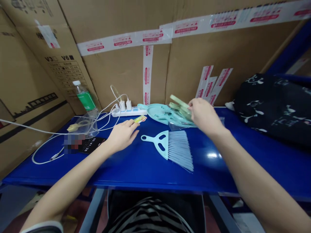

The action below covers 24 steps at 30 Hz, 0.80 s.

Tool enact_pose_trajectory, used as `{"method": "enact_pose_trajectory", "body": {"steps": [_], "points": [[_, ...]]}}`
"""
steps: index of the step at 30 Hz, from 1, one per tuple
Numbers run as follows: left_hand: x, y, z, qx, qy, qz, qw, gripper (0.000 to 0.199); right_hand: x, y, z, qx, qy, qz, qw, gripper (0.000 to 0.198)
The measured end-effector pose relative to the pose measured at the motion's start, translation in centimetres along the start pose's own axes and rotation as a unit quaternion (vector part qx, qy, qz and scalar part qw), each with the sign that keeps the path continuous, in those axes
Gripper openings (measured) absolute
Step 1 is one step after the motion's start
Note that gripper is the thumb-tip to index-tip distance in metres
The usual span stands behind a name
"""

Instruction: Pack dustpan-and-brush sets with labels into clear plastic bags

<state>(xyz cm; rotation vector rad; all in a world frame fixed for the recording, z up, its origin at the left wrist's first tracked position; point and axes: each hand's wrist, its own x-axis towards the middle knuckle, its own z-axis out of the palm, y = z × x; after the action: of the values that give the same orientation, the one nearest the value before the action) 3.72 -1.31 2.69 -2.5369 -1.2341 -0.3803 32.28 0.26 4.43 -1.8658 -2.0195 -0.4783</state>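
A hand brush (161, 144) with a light blue handle and grey-blue bristles lies flat on the blue table (136, 171), between my hands. My left hand (123, 134) is over the table to its left, thumb apart from the fingers. Just past those fingertips lies a small colourful card (141, 119); whether they touch it is unclear. My right hand (204, 113) pinches a pale green, strip-like plastic thing (179, 101), blurred, above a light blue plastic piece with cut-outs (156, 111). Clear plastic wrap (178, 126) lies by that piece.
A white power strip (132, 111) with chargers and loose cables stands at the back. To the left are a bottle with a green label (86, 100), a clear bag (91, 124) and a phone showing a timer (91, 145). A black patterned bag (274, 110) sits right. Cardboard (116, 68) walls the back.
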Motion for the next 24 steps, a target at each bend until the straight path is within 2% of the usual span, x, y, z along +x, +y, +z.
{"method": "enact_pose_trajectory", "body": {"steps": [3, 5, 8, 9, 12, 15, 17, 19, 20, 22, 24], "points": [[-0.3, -0.6, -0.2, -0.167, 0.018, -0.043, 0.985, 0.044, -2.4, -4.9, -0.3, 0.002, -0.011, -0.105, 0.994, 0.032], [-0.3, -0.7, 0.1, -0.249, -0.013, -0.036, 0.968, 0.057, -4.2, -8.0, 0.5, 0.004, -0.001, -0.211, 0.977, 0.031], [-0.4, -0.7, 0.9, -0.250, -0.102, -0.008, 0.963, 0.062, -6.2, -10.7, 2.2, 0.022, 0.005, -0.329, 0.944, 0.028], [-0.5, -0.7, 1.2, -0.227, -0.129, -0.003, 0.965, 0.060, -6.5, -11.0, 2.6, 0.034, -0.001, -0.345, 0.938, 0.025], [-0.7, -0.9, 1.8, -0.162, -0.162, 0.005, 0.973, 0.056, -6.0, -10.1, 3.0, 0.111, -0.037, -0.353, 0.928, 0.019], [-0.7, -1.5, 1.9, -0.144, -0.141, 0.029, 0.979, 0.060, -4.5, -7.6, 2.3, 0.175, -0.077, -0.271, 0.944, 0.019], [-0.6, -1.9, 1.9, -0.134, -0.141, 0.049, 0.980, 0.066, -3.6, -6.0, 1.8, 0.177, -0.143, -0.233, 0.945, 0.021], [-0.4, -2.2, 2.1, -0.102, -0.157, 0.038, 0.982, 0.067, -3.1, -5.1, 1.4, 0.198, -0.247, -0.226, 0.921, 0.028], [-0.4, -2.3, 2.2, -0.080, -0.167, 0.023, 0.982, 0.066, -3.0, -4.9, 1.3, 0.209, -0.284, -0.229, 0.907, 0.026], [-0.3, -2.4, 2.4, -0.036, -0.189, -0.003, 0.981, 0.065, -2.9, -4.9, 1.0, 0.223, -0.320, -0.232, 0.891, 0.014], [-0.3, -2.6, 2.6, -0.006, -0.209, -0.009, 0.978, 0.065, -2.9, -5.1, 0.8, 0.230, -0.333, -0.221, 0.887, 0.017]]}}
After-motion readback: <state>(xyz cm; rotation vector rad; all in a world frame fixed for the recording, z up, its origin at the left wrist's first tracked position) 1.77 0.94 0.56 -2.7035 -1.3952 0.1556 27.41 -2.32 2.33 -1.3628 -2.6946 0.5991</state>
